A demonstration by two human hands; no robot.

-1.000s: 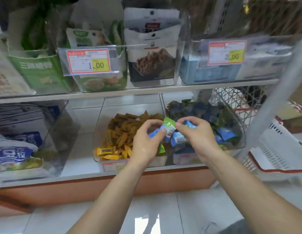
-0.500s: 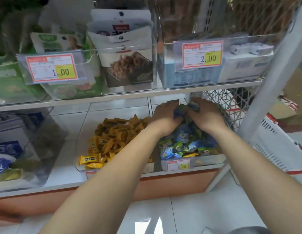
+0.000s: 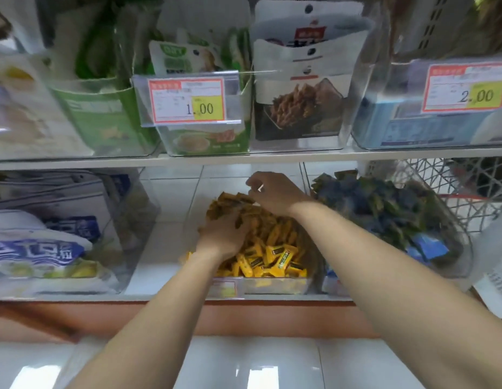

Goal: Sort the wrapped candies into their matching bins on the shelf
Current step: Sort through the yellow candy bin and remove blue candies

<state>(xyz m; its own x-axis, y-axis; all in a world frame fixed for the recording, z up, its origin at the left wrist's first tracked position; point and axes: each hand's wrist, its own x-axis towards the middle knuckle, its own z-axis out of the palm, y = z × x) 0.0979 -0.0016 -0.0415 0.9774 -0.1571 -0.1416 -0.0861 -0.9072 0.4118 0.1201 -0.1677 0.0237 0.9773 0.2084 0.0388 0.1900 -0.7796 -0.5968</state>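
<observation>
Shop shelves [image 3: 244, 158] are filling the view, and clear bins are sitting on them. On the lower shelf, a middle bin [image 3: 275, 287] is holding a big pile of yellow wrapped candies [image 3: 272, 254]. Just beside it on the right, another bin [image 3: 459, 256] is holding blue and green wrapped candies [image 3: 384, 209]. Both hands are sitting over the middle bin. The left hand [image 3: 221, 234] is lying on the near left part of the yellow pile, with its fingers pushing down among the candies. I cannot tell if it is gripping any. The right hand [image 3: 275, 195] is hovering over the back of the pile with its fingers curling down. It is too blurry to tell if it is pinching something. Up above, a 1.00 price tag [image 3: 189, 101] and a 2.00 price tag [image 3: 466, 87] are hanging on bins of snack bags.
</observation>
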